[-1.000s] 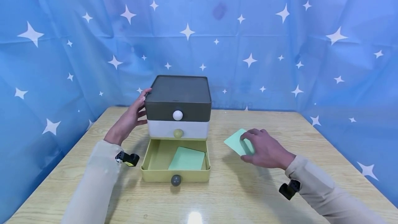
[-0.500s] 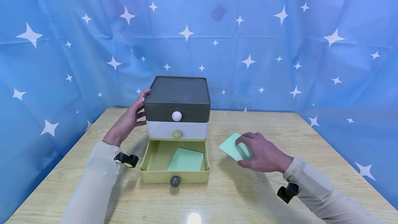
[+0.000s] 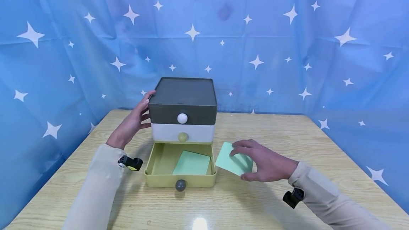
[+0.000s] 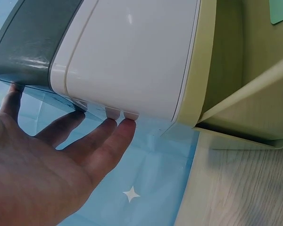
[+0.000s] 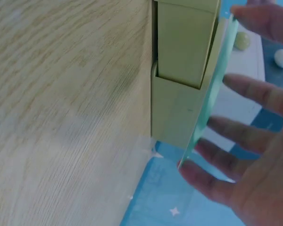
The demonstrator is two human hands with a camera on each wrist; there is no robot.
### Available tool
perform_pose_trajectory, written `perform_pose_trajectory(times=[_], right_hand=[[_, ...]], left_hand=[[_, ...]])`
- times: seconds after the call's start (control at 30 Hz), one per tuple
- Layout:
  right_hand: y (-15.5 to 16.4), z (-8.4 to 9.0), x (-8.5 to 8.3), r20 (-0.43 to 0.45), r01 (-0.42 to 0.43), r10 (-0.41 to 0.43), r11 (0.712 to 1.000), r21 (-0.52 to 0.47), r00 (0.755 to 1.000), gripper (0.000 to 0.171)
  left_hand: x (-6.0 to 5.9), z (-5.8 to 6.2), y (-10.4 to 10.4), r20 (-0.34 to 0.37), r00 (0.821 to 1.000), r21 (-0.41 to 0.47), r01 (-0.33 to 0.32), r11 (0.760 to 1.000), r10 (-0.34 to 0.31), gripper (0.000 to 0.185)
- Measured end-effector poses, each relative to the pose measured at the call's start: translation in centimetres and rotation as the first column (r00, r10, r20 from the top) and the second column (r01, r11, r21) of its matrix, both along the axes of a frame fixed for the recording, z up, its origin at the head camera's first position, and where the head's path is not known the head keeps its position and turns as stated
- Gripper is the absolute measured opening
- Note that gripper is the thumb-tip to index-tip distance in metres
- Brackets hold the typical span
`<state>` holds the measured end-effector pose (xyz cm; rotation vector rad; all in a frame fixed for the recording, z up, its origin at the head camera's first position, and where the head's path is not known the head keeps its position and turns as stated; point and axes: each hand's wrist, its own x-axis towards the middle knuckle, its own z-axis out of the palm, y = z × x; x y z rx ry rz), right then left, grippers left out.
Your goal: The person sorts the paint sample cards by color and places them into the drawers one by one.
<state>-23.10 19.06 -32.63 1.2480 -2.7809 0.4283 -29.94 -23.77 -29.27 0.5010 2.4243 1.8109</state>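
Head view shows a small drawer cabinet standing on the wooden table, with a dark top part, a white middle drawer and a yellow-green bottom drawer pulled out toward the person. The left hand lies flat against the left side of the cabinet with straight fingers; it grips nothing, and I judge it is there to keep the cabinet steady while the drawer is open. In the left wrist view the fingertips touch the white side wall. The right hand holds a light green card just beside the right wall of the open drawer, with the fingers spread over the card and the thumb under its near edge, so the card is tilted a little above the table. The right wrist view shows this card edge-on, very close to the drawer wall, probably not touching, though I cannot tell surely. A second green card already lies flat inside the drawer. The far part of the held card is covered by the fingers, and the back of the cabinet is hidden. Behind everything hangs a blue cloth with white stars.
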Motion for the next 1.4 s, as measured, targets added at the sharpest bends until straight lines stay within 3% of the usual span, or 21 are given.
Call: perform_pose_trajectory(times=[0.63, 0.93, 1.4], right_hand=[[-1.7, 0.5, -0.2, 0.002, -0.157, 0.157, 0.987, 0.013, 0.988, 0.053], [-3.9, 0.1, -0.6, 0.076, -0.166, 0.163, 0.986, 0.032, 0.984, 0.052], [-8.1, 0.9, -1.8, 0.066, -0.246, 0.243, 0.968, 0.044, 0.968, 0.051]], left_hand=[[0.2, 0.0, 0.1, 0.013, 1.000, 0.005, -0.017, 1.000, 0.017, 0.053], [0.2, 0.1, 0.1, 0.015, 1.000, 0.012, -0.014, 1.000, 0.014, 0.053], [0.1, 0.0, 0.2, 0.010, 1.000, -0.003, -0.021, 1.000, 0.021, 0.054]])
